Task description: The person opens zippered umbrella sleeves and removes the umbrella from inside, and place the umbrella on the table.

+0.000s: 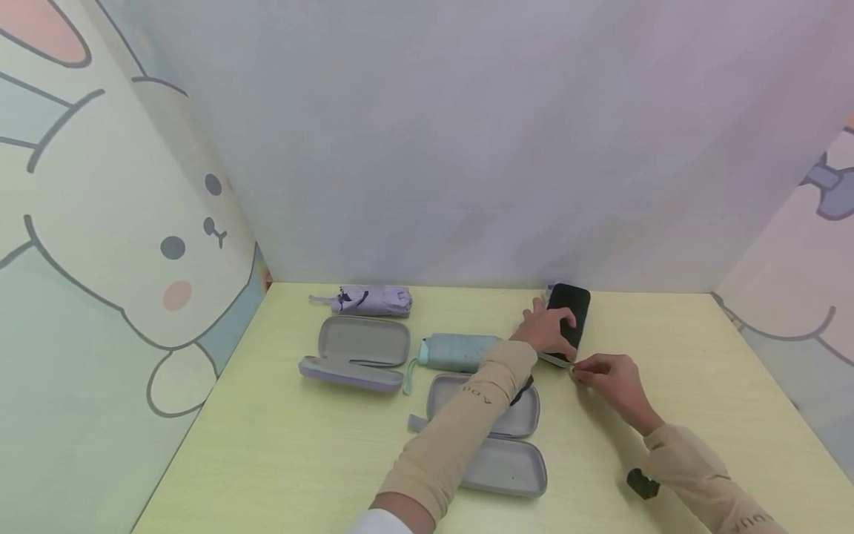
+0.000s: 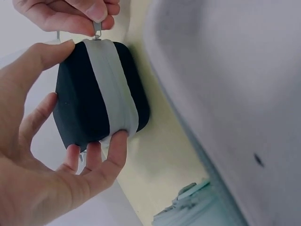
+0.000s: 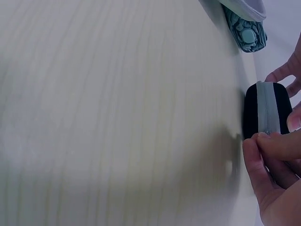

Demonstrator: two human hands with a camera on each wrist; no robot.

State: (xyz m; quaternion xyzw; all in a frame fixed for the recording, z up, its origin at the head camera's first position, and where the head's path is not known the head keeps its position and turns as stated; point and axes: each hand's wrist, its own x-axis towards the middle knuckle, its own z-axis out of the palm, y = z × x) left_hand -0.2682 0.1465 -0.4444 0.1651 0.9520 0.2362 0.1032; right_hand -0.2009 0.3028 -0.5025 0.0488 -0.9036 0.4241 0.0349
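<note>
A black zip case (image 1: 579,300) with a pale grey zip band lies toward the back right of the table. My left hand (image 1: 543,330) grips it across its length; in the left wrist view the thumb is at one end of the black case (image 2: 77,101) and the fingertips at the other. The zip looks closed along the visible band (image 3: 268,106). At the case's near corner my right hand (image 1: 617,382) pinches the small metal zip pull (image 2: 98,27) between thumb and finger. What the case contains is hidden.
An open grey-lined case (image 1: 507,471) lies under my left forearm. Behind it is a folded teal umbrella (image 1: 457,352). Further left lie another open case (image 1: 363,341), purple outside, and a folded purple umbrella (image 1: 380,300). A small black object (image 1: 643,483) is beside my right sleeve.
</note>
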